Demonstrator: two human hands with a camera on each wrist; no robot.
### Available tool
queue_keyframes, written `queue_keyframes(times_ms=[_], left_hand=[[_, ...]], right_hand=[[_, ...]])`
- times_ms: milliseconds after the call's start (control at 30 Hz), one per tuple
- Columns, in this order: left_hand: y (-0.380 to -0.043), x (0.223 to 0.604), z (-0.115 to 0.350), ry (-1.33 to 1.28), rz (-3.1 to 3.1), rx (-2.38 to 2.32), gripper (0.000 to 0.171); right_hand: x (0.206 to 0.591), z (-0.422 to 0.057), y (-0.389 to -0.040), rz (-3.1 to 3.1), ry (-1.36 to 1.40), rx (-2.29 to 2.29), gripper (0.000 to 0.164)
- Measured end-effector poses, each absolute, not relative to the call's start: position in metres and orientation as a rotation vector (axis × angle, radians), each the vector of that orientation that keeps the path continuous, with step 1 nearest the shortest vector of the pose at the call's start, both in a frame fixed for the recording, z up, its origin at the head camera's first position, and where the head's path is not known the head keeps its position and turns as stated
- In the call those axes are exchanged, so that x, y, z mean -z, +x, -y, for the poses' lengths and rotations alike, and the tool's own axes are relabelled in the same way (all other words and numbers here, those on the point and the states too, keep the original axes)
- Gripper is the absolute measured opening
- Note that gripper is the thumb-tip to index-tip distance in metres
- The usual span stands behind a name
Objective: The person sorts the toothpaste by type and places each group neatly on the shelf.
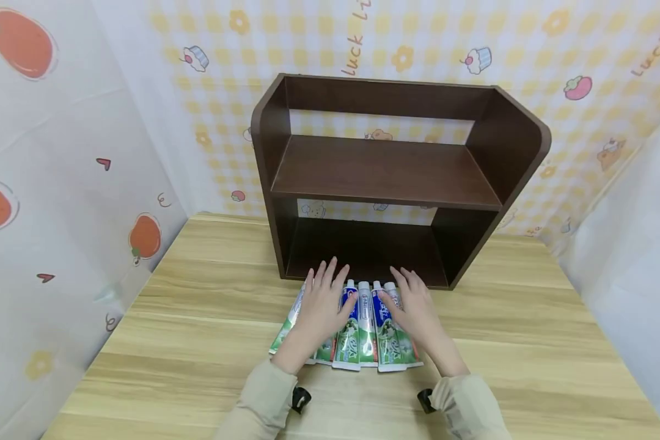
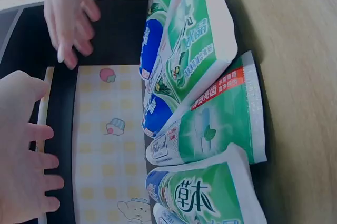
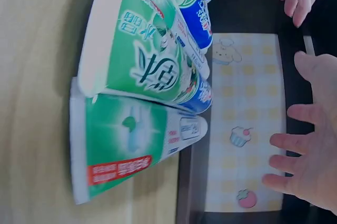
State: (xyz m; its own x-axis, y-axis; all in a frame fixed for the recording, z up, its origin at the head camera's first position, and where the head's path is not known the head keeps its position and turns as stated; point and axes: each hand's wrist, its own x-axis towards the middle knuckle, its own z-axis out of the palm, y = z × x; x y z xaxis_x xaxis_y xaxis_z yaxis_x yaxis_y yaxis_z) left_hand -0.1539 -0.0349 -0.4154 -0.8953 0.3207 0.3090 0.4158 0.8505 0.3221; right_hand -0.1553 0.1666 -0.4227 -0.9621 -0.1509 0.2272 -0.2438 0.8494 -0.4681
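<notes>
Lying beneath and between left grip [image 1: 320, 307], right grip [image 1: 418, 310]: toothpaste tubes [image 1: 367, 327].

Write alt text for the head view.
A person's left hand and right hand spread open over a row of toothpaste tubes on a wooden table. Behind them stands a dark brown shelf before a yellow checked backdrop.

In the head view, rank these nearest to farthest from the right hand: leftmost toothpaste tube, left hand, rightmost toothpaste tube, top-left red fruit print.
1. Rightmost toothpaste tube, partly hidden by the right hand.
2. Left hand, over the row's left side.
3. Leftmost toothpaste tube, at the row's left end.
4. Red fruit print, at top left.
</notes>
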Motion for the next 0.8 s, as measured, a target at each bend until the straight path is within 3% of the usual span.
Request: queue_keyframes(times_ms=[467,800], left_hand=[[-0.168,0.398,0.063,-0.378,2.374,1.176,0.038],[-0.180,0.389,0.081,-0.315,2.207,1.303,0.034]], right_hand=[[0.441,-0.182,-0.158,2.910,-0.087,-1.396,0.054],[0.450,-0.185,-0.158,2.948,-0.149,-1.446,0.054]])
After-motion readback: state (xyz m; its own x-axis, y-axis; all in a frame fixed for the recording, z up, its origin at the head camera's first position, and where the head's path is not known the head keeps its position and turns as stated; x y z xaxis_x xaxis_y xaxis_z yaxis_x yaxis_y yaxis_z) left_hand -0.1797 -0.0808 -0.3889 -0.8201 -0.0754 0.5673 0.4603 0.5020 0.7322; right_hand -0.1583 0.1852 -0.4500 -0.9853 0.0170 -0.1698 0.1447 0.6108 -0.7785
